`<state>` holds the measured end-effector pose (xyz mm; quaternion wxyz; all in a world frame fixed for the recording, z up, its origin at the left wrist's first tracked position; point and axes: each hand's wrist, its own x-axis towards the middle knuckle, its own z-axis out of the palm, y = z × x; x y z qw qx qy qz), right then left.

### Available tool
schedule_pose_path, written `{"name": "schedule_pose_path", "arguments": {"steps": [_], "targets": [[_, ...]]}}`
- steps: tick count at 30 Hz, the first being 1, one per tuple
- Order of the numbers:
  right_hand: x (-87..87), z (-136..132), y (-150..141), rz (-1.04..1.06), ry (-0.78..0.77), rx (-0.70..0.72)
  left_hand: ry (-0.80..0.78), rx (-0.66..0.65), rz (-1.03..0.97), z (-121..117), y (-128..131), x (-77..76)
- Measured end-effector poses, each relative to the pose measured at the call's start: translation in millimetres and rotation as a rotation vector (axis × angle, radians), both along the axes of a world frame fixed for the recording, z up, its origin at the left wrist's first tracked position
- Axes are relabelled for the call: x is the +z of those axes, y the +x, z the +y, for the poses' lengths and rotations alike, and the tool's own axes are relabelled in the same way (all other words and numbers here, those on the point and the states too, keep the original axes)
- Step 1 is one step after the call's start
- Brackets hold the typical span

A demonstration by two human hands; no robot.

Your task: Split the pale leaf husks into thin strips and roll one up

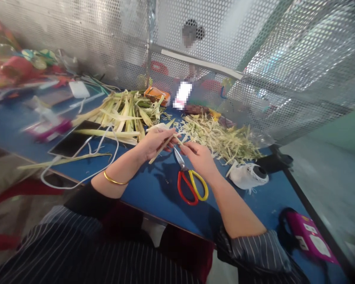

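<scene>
Above the blue table, my left hand [158,142] is closed on a pale, narrow strip of corn husk [159,153], whose lower end sticks out below the fingers. Close by, my right hand [198,156] pinches the other end of the husk strip between thumb and fingers. Scissors [182,161] with one red and one yellow handle lie between my forearms, blades pointing up toward my hands. Behind my left hand is a heap of long corn husks [127,110]. Past my right hand spreads a pile of short, trimmed husk pieces [215,136].
A tablet-like dark device [73,140] and a white cable [77,185] lie to the left. On the right are a white thread cone [248,176], a black cylinder [275,162] and a magenta box [310,234]. A perforated metal screen [106,39] borders the back; a person is visible behind it.
</scene>
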<state>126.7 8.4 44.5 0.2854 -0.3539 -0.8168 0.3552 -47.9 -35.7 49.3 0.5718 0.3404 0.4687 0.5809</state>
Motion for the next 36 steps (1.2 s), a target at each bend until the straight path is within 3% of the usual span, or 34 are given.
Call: {"name": "schedule_pose_path", "arguments": {"steps": [4, 7, 12, 18, 22, 24, 28, 30, 31, 34, 36], "targets": [[-7.2, 8.7, -0.1, 0.258, -0.360, -0.036, -0.012, -0.069, 0.012, -2.6, 2.8, 2.6], [-16.8, 9.7, -5.0, 0.450, -0.494, -0.102, -0.007, -0.123, 0.113, -3.6, 9.1, -2.5], [-25.4, 7.3, -11.5, 0.613, -0.560, -0.171, 0.079, -0.131, 0.280, -4.6, 18.6, -13.0], [-25.7, 3.4, -14.8, 0.663, -0.543, -0.208, 0.064, -0.216, 0.310, -1.5, 19.1, -21.3], [-26.4, 5.3, -13.1, 0.562, -0.475, -0.183, 0.058, -0.249, 0.327, -1.4, 17.4, -22.6], [-22.5, 8.8, -7.6, 0.441, -0.357, -0.174, 0.081, -0.231, 0.333, -2.5, 17.4, -21.9], [-4.9, 12.8, 6.9, 0.257, 0.230, -0.428, 0.112, -0.249, 0.337, -5.7, 20.2, -17.8], [2.5, 11.2, 9.6, 0.163, 0.424, -0.389, 0.092, -0.280, 0.363, -7.2, 22.8, -15.6], [4.3, 9.7, 9.1, 0.113, 0.430, -0.302, 0.082, -0.293, 0.378, -7.8, 24.3, -14.8], [1.6, 4.2, 1.8, 0.044, 0.136, -0.052, 0.056, -0.315, 0.418, -8.9, 27.9, -14.4], [-3.1, 1.1, -4.0, 0.114, -0.110, -0.023, 0.047, -0.327, 0.443, -9.0, 29.0, -15.5]]}}
